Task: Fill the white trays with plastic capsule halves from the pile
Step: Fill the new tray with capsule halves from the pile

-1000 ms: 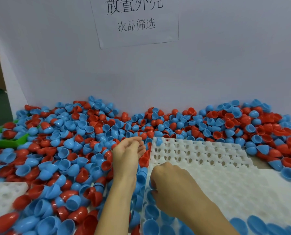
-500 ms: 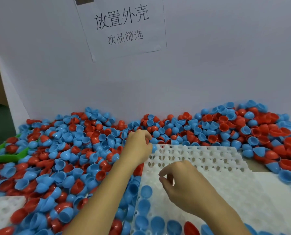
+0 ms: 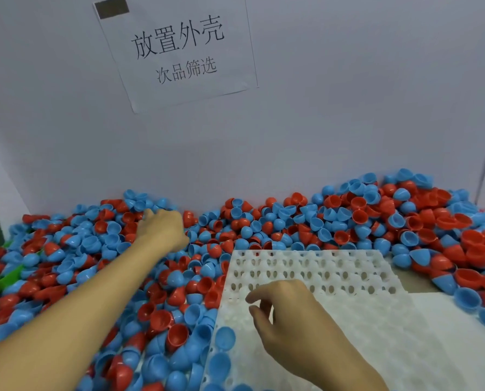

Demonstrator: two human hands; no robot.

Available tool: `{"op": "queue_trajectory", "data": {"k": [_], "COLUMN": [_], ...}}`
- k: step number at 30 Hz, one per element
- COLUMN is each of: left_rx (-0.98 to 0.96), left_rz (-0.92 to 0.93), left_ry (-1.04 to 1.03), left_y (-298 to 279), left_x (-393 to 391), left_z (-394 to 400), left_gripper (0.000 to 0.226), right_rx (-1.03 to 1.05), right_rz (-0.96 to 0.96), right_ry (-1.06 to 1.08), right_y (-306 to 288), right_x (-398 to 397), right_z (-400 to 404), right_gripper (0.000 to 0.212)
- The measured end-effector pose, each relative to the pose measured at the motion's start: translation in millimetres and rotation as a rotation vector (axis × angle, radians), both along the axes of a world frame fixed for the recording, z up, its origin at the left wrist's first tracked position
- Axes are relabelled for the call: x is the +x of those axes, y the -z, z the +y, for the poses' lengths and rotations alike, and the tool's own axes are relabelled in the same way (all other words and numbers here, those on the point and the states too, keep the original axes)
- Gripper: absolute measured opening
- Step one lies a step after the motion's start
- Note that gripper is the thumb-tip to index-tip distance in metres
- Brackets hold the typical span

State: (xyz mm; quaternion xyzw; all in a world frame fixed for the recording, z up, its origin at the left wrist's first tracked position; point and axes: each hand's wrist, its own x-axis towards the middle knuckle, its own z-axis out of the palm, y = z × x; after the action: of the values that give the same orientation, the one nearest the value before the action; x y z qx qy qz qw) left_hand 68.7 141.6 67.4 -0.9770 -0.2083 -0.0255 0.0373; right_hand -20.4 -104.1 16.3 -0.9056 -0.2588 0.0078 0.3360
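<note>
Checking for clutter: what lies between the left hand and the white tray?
In the head view, loose red and blue capsule halves cover the stretch between the left hand and the white tray.

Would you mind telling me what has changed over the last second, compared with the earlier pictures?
The left hand reached away from the white tray's near-left corner, farther back into the pile of capsule halves by the wall. The right hand lifted off the tray's left edge and now hovers with fingers loosely open, apparently empty. The camera also tilted upward. The tray and pile stayed put.
</note>
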Motion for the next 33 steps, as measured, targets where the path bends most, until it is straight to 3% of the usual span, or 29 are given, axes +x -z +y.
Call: {"op": "queue_trajectory", "data": {"k": [3,6,8,11,14,18,21,25,27,30,33], "left_rx": [-0.098,-0.277,-0.358,-0.248,-0.212,-0.029,-0.026,-0.055,-0.195,-0.167,-0.161], "left_rz": [0.038,-0.042,-0.052,-0.059,0.073,0.078,-0.039,-0.174,0.000,0.296,0.268], "left_ry": [0.023,0.172,0.219,0.375,0.466,0.378,0.259,0.145,0.091,0.029,-0.021], "left_y": [1,15,26,38,45,55,57,56,55,58,61], "left_x": [10,30,47,68,85,98,97,96,102,111,121], "left_z": [8,-18,-39,-68,-82,-67,-50,-59,-70,-75,-71], "left_gripper": [0.059,0.071,0.068,0.049,0.028,0.050,0.060,0.058,0.080,0.101,0.104], "right_rx": [0.005,-0.003,-0.008,-0.020,-0.049,-0.090,-0.107,-0.123,-0.138,-0.147,-0.153], "right_rz": [0.014,0.033,0.040,0.066,0.095,0.128,0.144,0.153,0.159,0.153,0.156], "right_ry": [-0.007,-0.011,-0.009,-0.023,-0.042,-0.066,-0.087,-0.102,-0.109,-0.111,-0.122], "right_y": [-1,-2,-3,-3,-2,-3,-5,-7,-7,-8,-7], "right_x": [-1,1,3,8,14,18,21,22,22,22,23], "right_z": [2,3,3,4,4,4,4,5,5,6,6], "right_gripper": [0.031,0.032,0.030,0.029,0.030,0.031,0.032,0.032,0.032,0.032,0.032]}}
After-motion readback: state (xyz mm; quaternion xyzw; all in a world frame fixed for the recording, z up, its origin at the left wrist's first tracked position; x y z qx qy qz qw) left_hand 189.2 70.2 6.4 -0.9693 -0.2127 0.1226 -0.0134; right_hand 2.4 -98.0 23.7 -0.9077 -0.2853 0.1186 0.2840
